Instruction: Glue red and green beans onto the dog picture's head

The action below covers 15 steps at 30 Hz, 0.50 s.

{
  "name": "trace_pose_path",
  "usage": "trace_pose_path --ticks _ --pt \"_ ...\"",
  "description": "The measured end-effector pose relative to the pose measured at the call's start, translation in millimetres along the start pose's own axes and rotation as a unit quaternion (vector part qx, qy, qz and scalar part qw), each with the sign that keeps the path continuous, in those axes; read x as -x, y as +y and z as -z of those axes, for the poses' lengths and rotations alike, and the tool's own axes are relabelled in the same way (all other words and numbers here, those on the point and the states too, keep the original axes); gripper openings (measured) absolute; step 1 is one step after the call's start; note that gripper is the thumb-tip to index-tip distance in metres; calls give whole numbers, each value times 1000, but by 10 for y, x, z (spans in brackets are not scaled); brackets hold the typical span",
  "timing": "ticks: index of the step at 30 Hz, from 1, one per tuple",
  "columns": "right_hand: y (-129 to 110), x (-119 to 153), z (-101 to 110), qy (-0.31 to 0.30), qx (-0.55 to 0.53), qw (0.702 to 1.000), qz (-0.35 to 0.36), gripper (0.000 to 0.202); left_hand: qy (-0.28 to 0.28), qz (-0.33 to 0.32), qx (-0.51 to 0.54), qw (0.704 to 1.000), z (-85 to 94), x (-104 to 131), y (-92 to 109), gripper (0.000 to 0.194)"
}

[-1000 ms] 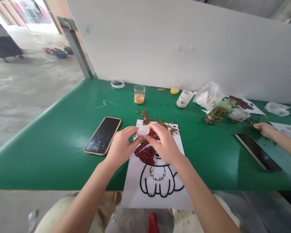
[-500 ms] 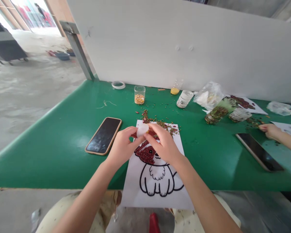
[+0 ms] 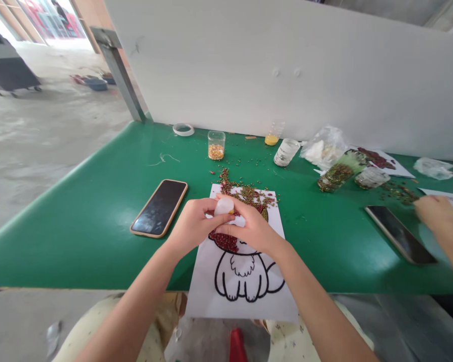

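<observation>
Over the upper part of an animal drawing (image 3: pixel 241 274), the left hand (image 3: pixel 194 221) and the right hand (image 3: pixel 254 223) together pinch a small translucent white object (image 3: pixel 224 206) in their fingers. The drawing's lower end juts past the near edge of the green table (image 3: pixel 86 216), whose surface runs wide toward a tan-cased phone (image 3: pixel 159 208) and beyond it. Scattered beans (image 3: pixel 245 193), a white panel (image 3: pixel 226 65) and concrete floor (image 3: pixel 60 115) lie farther out.

Workshop-like space: concrete floor (image 3: pixel 60 136), worktable (image 3: pixel 98 211)

A tan-edged phone (image 3: pixel 159 207) lies on the green table (image 3: pixel 79 211), a white ring (image 3: pixel 183 134) beyond it near the panel (image 3: pixel 211 60).
</observation>
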State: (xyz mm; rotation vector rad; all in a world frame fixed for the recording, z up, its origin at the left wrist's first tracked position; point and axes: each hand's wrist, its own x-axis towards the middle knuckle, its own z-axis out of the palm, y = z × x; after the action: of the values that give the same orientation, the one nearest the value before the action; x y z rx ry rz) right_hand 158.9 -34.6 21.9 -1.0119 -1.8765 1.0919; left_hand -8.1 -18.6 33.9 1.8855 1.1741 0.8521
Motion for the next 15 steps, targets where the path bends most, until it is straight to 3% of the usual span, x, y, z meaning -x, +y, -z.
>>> trace_pose_path --ticks 4,15 --pt "63 -16 -31 -34 -69 996 -37 47 -39 10 21 999 7 -7 -42 18" --pt "64 -53 -144 8 -98 994 -52 31 -52 20 30 998 62 10 -56 18"
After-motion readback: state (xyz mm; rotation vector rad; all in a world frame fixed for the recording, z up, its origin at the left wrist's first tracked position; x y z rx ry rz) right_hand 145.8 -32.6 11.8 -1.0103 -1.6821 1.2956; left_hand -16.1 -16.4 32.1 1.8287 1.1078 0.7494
